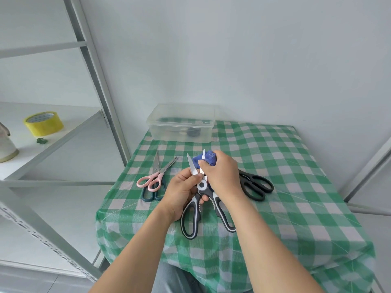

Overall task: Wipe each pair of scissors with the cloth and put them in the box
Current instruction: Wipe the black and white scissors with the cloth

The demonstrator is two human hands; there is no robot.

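My left hand grips the black-and-white scissors near the pivot, thumb on one blade, with the blades spread and pointing away above the checked worktop. My right hand curls round the blue cloth, pinching it onto the other blade. The clear box sits at the far edge. Pink scissors lie to the left across a dark-handled pair. Black scissors lie just right of my wrist.
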